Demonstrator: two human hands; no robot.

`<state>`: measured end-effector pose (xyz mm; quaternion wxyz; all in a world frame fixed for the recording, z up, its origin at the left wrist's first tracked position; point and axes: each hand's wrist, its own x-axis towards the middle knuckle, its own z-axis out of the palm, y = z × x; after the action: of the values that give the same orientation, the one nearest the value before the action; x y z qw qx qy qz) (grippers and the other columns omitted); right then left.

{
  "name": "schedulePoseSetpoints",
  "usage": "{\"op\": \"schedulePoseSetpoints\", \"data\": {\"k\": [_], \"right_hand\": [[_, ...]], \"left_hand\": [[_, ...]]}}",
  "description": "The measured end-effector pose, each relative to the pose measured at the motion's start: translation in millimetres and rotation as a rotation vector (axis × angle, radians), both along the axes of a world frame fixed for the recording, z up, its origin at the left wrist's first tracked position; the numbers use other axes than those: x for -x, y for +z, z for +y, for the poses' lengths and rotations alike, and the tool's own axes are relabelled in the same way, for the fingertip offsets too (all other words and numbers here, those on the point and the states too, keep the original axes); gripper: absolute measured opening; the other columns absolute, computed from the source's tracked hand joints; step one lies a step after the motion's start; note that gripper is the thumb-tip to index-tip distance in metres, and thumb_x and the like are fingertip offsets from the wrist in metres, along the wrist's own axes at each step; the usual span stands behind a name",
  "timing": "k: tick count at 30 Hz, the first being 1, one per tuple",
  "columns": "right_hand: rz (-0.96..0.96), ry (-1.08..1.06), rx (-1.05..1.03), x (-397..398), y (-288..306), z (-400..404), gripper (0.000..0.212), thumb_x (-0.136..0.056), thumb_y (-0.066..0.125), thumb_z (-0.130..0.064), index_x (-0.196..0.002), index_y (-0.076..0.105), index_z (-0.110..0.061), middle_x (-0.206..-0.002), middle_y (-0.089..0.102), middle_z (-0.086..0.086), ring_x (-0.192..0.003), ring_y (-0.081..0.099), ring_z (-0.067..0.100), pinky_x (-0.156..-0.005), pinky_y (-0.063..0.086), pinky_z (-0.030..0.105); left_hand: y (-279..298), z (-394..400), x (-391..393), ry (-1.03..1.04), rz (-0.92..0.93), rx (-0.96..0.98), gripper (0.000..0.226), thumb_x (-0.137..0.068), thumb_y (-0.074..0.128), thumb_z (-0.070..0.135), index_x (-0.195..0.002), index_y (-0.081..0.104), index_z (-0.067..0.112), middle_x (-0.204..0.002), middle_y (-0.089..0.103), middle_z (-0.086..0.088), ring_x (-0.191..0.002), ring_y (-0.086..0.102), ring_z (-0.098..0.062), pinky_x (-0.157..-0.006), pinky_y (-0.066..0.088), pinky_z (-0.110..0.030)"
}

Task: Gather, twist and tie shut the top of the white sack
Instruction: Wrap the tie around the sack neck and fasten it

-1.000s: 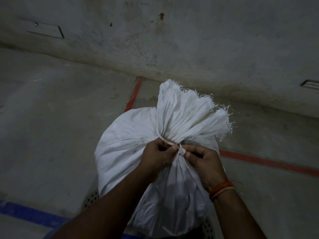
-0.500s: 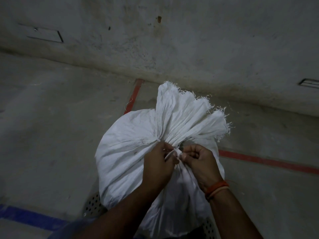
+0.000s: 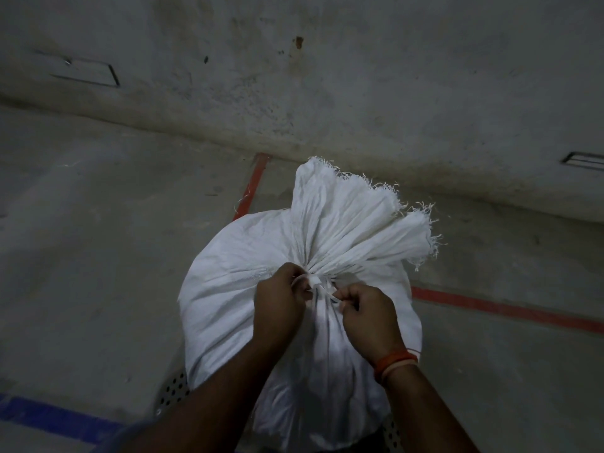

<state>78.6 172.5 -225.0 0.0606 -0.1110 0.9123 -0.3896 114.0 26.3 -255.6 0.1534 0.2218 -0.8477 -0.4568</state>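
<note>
A full white woven sack [image 3: 235, 282] stands in front of me. Its gathered top [image 3: 353, 223] fans upward with a frayed edge. A white plastic strip [image 3: 318, 284] circles the neck and crosses in a knot. My left hand [image 3: 277, 305] pinches one end of the strip at the left of the knot. On the other side, my right hand [image 3: 369, 312] pinches the other end, which runs from the knot to its fingertips. An orange band sits on my right wrist.
The sack rests on a perforated metal surface [image 3: 173, 387] over a concrete floor [image 3: 98, 223]. Red lines [image 3: 506, 312] and a blue line [image 3: 49, 416] mark the floor. A stained wall [image 3: 359, 76] rises just behind the sack.
Both hands have drawn slightly apart, pulling the strip ends outward, and the knot at the neck now shows between them. The sack itself has stayed in place.
</note>
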Motion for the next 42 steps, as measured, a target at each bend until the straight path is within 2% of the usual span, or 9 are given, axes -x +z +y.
{"op": "schedulePoseSetpoints", "data": {"k": [6,10,19,23,26,29,33,38,42], "right_hand": [[-0.034,-0.014,0.006,1.1,2.8,4.7,0.025,-0.086,0.059,0.003,-0.091,0.078,-0.013,-0.098,0.076,0.001,-0.097,0.068,0.014,-0.09,0.051,0.025],[-0.054,0.004,0.004,0.3,7.2,4.3,0.026,-0.085,0.06,0.003,-0.092,0.079,-0.013,-0.097,0.076,0.0,-0.093,0.066,0.009,-0.079,0.044,0.008],[-0.087,0.07,0.063,-0.6,19.2,-0.8,0.022,-0.086,0.063,0.0,-0.091,0.078,-0.015,-0.091,0.073,-0.005,-0.091,0.065,0.006,-0.079,0.044,0.007],[-0.108,0.119,0.057,1.1,23.9,1.6,0.026,-0.087,0.061,-0.001,-0.09,0.074,-0.024,-0.074,0.064,-0.014,-0.071,0.059,-0.002,-0.063,0.039,0.005],[-0.11,0.26,0.137,0.3,31.2,5.8,0.038,-0.086,0.059,-0.002,-0.108,0.066,-0.032,-0.064,0.058,0.001,-0.055,0.052,0.007,-0.056,0.044,0.018],[-0.198,0.425,0.21,-0.3,37.4,0.4,0.045,-0.084,0.058,-0.005,-0.118,0.066,-0.034,-0.08,0.065,0.006,-0.07,0.06,0.016,-0.068,0.05,0.024],[-0.065,0.537,0.108,2.7,29.3,-10.5,0.035,-0.081,0.055,-0.013,-0.108,0.074,-0.025,-0.09,0.072,-0.008,-0.085,0.064,0.004,-0.073,0.048,0.011],[0.15,0.43,0.004,11.7,17.5,-15.5,0.009,-0.082,0.074,-0.03,-0.079,0.076,-0.022,-0.081,0.066,-0.006,-0.077,0.057,0.004,-0.072,0.043,0.017],[0.051,0.484,-0.02,13.2,15.6,-9.0,0.015,-0.083,0.077,-0.027,-0.097,0.078,-0.024,-0.091,0.057,-0.012,-0.081,0.058,0.001,-0.074,0.042,0.007]], "left_hand": [[0.5,-17.0,8.3,0.015,0.015,-0.105,0.013,-0.093,0.063,0.011,-0.094,0.073,0.019,-0.072,0.077,0.005,-0.068,0.074,-0.004,-0.08,0.06,-0.034],[3.1,-22.2,11.6,-0.015,-0.008,-0.097,0.025,-0.096,0.063,0.015,-0.118,0.074,0.016,-0.094,0.08,0.0,-0.079,0.075,-0.005,-0.09,0.059,-0.033],[4.3,-41.7,18.9,-0.1,0.046,0.217,0.02,-0.089,0.072,0.02,-0.107,0.08,0.022,-0.11,0.075,0.002,-0.105,0.065,-0.014,-0.095,0.049,-0.028],[2.2,-44.3,16.6,-0.187,-0.002,-0.181,0.028,-0.094,0.068,0.017,-0.121,0.074,0.022,-0.125,0.071,0.009,-0.117,0.064,-0.002,-0.105,0.048,-0.021],[1.3,-46.6,16.1,-0.193,-0.041,-0.419,0.024,-0.097,0.064,0.016,-0.117,0.075,0.023,-0.106,0.078,0.009,-0.096,0.07,0.0,-0.091,0.057,-0.021],[2.7,-44.8,17.8,-0.186,-0.047,-0.393,0.023,-0.097,0.062,0.014,-0.114,0.076,0.021,-0.098,0.077,0.0,-0.075,0.068,0.005,-0.078,0.054,-0.015],[1.8,-41.1,20.0,-0.168,-0.038,-0.426,0.023,-0.096,0.062,0.009,-0.11,0.077,0.018,-0.096,0.079,0.0,-0.086,0.075,-0.013,-0.085,0.061,-0.035],[3.9,-41.3,20.1,-0.18,-0.034,-0.379,0.024,-0.097,0.061,0.009,-0.113,0.077,0.016,-0.109,0.078,0.0,-0.101,0.073,-0.009,-0.095,0.058,-0.032],[4.5,-41.7,19.8,-0.18,-0.03,-0.296,0.024,-0.097,0.062,0.012,-0.113,0.077,0.019,-0.112,0.077,0.004,-0.102,0.071,-0.003,-0.095,0.056,-0.024]]}}
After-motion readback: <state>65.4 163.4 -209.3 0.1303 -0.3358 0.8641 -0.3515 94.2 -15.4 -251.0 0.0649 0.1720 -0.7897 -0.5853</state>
